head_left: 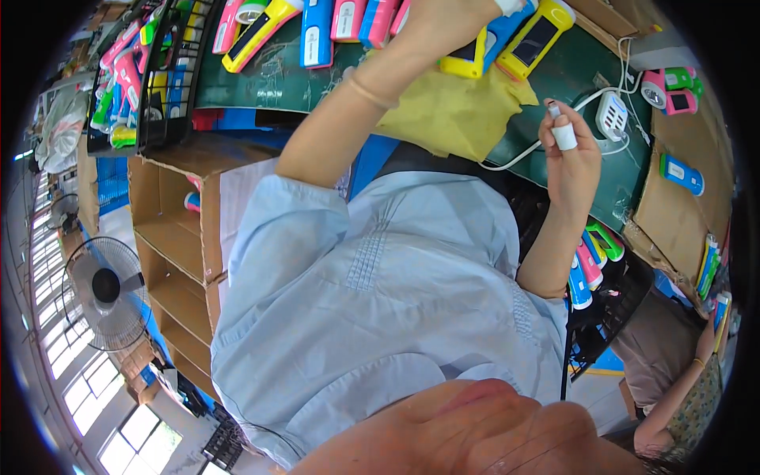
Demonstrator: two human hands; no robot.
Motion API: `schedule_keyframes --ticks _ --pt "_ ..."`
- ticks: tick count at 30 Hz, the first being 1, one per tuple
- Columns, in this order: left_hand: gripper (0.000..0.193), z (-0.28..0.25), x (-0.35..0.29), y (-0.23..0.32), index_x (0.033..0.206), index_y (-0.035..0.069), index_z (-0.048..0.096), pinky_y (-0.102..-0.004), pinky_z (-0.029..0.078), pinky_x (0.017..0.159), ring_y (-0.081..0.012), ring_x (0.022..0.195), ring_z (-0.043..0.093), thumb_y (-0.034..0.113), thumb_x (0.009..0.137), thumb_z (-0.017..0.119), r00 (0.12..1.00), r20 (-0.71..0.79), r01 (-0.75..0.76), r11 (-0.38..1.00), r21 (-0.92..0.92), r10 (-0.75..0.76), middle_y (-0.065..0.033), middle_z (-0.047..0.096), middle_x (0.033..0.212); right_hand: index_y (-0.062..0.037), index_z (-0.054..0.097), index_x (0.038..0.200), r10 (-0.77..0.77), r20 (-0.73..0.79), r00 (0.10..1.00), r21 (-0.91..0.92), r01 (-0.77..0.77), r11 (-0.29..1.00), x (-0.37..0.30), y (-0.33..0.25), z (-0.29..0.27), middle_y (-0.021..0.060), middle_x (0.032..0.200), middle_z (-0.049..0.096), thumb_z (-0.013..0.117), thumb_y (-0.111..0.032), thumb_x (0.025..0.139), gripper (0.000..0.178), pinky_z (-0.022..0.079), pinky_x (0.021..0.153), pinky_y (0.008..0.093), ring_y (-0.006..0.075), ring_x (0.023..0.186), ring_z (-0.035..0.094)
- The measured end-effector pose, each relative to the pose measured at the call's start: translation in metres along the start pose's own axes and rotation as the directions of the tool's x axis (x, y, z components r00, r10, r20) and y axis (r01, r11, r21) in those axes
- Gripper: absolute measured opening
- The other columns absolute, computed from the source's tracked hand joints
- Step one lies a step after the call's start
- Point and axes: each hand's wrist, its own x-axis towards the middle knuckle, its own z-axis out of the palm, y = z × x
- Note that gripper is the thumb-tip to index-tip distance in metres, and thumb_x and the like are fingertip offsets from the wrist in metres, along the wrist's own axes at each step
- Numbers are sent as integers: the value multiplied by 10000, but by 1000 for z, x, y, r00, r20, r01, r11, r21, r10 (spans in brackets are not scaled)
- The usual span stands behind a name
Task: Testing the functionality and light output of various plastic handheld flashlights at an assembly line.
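Note:
My left hand (455,28) reaches over the flashlights at the top edge, where its fingertips are cut off. White wrapping shows on one finger, beside a blue flashlight (507,36). Yellow flashlights with dark panels (538,38) lie next to it. Raised at the right, my right hand (571,158) has its fingers closed on a small white plug-like piece (553,112). A white wrap (564,136) covers one finger. Close by this hand, a white cable (514,162) curves over the green table, and a white multi-port charger (612,116) lies to its right.
Yellow cloth (447,111) covers part of the green table (253,87). Several flashlights (317,32) line the far left, beside a black basket (170,87) full of them. A cardboard shelf (178,229) stands left, a fan (105,285) beyond. At right are cardboard (673,206) and another person's arm (673,396).

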Motion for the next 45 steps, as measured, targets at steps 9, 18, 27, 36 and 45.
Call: schedule_keyframes --ticks 9,18,27,36,45 --pt "258 -9 -5 -23 1051 10 549 -287 510 700 -169 805 603 227 940 464 567 809 820 202 -536 -155 -72 613 905 36 615 967 -147 39 988 -177 152 972 17 -7 21 50 919 615 636 -81 833 179 422 703 194 85 774 544" --pt "294 10 -54 -21 1002 25 533 -240 488 647 -122 749 572 305 941 468 887 441 366 793 -488 -137 -59 576 861 -23 619 828 -334 479 812 -754 575 317 27 -26 41 80 761 582 593 25 747 98 453 607 281 198 671 564" --pt "623 2 -49 -15 1017 35 533 -324 493 663 -196 727 568 622 844 416 789 588 612 145 -777 -178 -79 571 828 -16 608 973 -401 830 388 -357 921 154 -14 5 30 72 819 533 681 -49 633 349 435 612 332 219 730 522" --pt "834 7 -80 -13 1093 20 444 -308 459 681 -187 733 533 776 762 321 926 347 260 415 -872 149 -117 570 816 -26 576 984 -483 319 815 -688 550 473 -26 -2 54 53 786 535 829 -247 566 537 441 569 287 167 630 518" --pt "680 -22 -107 -23 1217 54 444 -370 482 788 -326 937 573 144 631 776 762 450 -241 849 -471 466 -144 564 1082 -61 523 1175 -210 368 906 -674 415 611 -6 7 10 88 827 438 601 -92 781 403 367 617 267 208 722 432"
